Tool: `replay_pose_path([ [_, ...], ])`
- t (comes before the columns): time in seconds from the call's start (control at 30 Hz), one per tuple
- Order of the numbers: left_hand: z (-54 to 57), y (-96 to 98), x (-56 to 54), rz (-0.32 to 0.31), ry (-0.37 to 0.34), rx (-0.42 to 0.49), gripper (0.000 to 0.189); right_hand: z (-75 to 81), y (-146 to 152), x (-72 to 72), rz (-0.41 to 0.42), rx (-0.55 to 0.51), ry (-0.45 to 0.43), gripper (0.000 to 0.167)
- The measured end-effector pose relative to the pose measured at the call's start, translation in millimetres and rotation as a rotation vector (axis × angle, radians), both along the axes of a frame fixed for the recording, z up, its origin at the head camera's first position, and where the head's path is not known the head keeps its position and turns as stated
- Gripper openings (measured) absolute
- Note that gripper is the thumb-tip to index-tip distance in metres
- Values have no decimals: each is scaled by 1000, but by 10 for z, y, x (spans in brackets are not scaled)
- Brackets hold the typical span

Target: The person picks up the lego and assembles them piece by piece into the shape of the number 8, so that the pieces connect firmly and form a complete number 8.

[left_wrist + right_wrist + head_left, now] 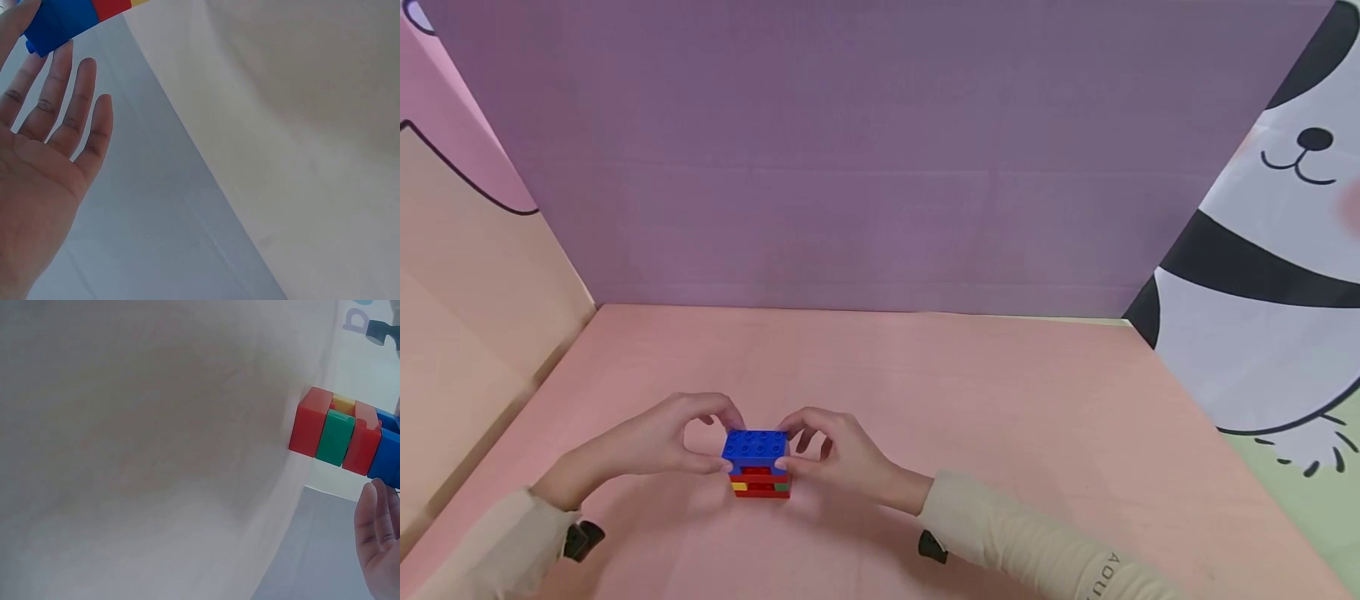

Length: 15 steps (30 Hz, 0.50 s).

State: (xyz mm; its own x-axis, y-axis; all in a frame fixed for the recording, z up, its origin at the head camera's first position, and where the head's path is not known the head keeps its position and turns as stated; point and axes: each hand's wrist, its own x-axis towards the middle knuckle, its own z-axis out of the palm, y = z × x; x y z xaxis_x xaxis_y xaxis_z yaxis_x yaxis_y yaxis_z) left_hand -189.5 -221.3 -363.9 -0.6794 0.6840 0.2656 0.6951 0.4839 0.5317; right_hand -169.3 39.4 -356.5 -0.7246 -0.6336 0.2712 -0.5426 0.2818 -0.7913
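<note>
A stack of toy building bricks stands upright on the pink tabletop. Its top is a studded blue brick (pixel 755 447), with more blue below. Under that comes a red brick (pixel 362 440), then a yellow brick (pixel 740 486) and a green brick (pixel 335 437) side by side with a gap between, on a red bottom brick (pixel 309 422). My left hand (pixel 662 437) pinches the left end of the top blue brick between thumb and fingers. At its right end, my right hand (pixel 850 467) pinches the same brick. The left wrist view catches only part of the stack.
The pink tabletop (pixel 970 400) runs back to a purple wall (pixel 880 167). A beige and pink panel (pixel 475 292) flanks the left side, and a panda-print panel (pixel 1262 350) the right. Dark straps (pixel 583 540) sit at both wrists.
</note>
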Motion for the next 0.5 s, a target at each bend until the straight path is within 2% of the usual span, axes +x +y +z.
replay_pose_path([
  [0.2, 1, -12, 7, 1, -18, -3, 31, -11, -1, -13, -2, 0, -6, 30],
  [0.43, 20, -23, 8, -26, -9, 9, 29, -299, -10, -181, -6, -9, 8, 32],
  [0.5, 30, -20, 14, -28, -11, 11, 28, -323, -9, -193, -6, -11, 16, 32],
])
